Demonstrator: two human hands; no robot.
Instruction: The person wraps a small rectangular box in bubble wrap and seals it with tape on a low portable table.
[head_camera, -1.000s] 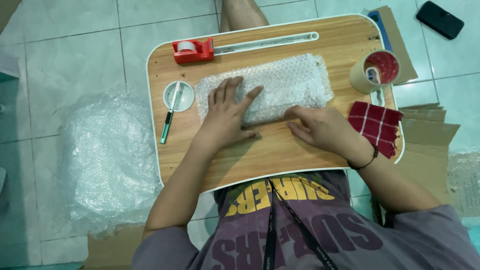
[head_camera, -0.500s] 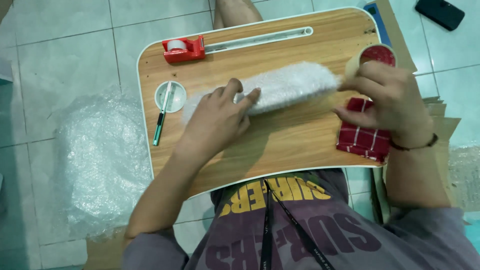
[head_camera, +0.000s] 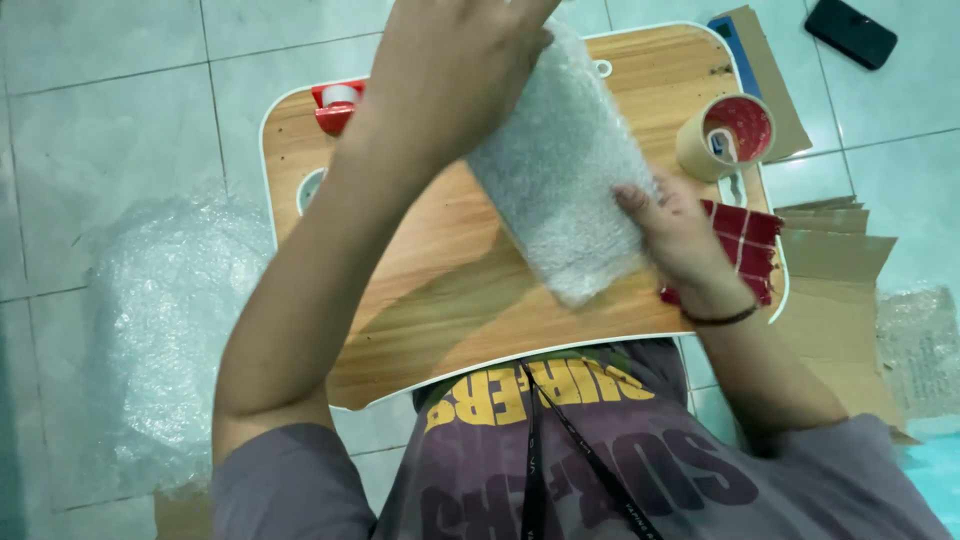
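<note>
Bubble-wrapped bundle (head_camera: 560, 170) stood tilted above the wooden tray (head_camera: 450, 300), left hand (head_camera: 450, 70) grasping its upper end, right hand (head_camera: 680, 235) pressed against its lower side, apparently gripping; tape roll (head_camera: 725, 135) lay nearby.

Bright, even indoor light from overhead.
Soft shadow under the raised left hand (head_camera: 450, 75) falls across the tabletop (head_camera: 440, 290); that hand is slightly blurred, floor tiles show mild glare.

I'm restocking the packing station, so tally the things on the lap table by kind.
Bubble-wrapped bundle: 1
Tape roll, tan: 1
Tape dispenser, red: 1
Checked cloth, red: 1
Total: 4
</note>
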